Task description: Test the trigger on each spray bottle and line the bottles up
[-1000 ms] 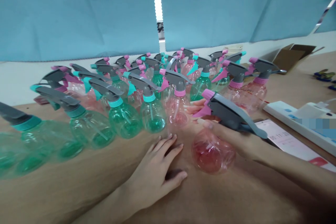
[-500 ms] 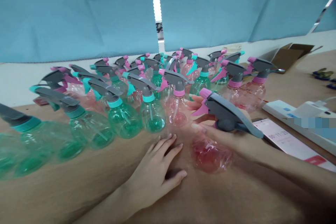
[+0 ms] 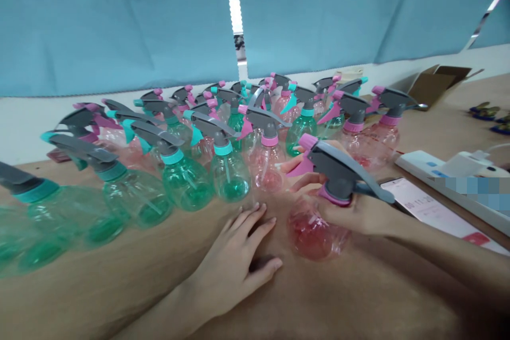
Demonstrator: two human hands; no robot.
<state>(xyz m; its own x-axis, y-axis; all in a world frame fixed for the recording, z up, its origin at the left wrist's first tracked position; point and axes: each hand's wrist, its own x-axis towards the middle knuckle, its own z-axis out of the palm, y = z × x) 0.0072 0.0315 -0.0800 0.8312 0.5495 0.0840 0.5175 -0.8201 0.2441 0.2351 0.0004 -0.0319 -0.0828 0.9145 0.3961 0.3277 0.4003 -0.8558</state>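
Note:
A pink spray bottle (image 3: pixel 316 231) with a grey and pink trigger head (image 3: pixel 334 167) stands on the wooden table (image 3: pixel 311 300) in front of me. My right hand (image 3: pixel 319 191) is closed round its neck, just under the head, with fingers reaching past the pink trigger. Part of this grip is hidden behind the spray head. To the left of that bottle, my left hand (image 3: pixel 233 257) lies flat on the table, fingers spread and holding nothing. Nearest beyond its fingertips are a clear spray bottle with green base (image 3: pixel 231 178) and a pale pink one (image 3: pixel 269 170).
Several green and pink spray bottles (image 3: pixel 187 180) stand crowded across the table's back and left. At right lie a phone (image 3: pixel 430 207) and a white power strip (image 3: pixel 418 162). Farther back sits an open cardboard box (image 3: pixel 436 87). A blue curtain (image 3: pixel 159 16) hangs behind.
My right hand has shifted from a looser hold to fingers wrapped closer round the bottle's neck, below the trigger head. My left hand stays in place on the table.

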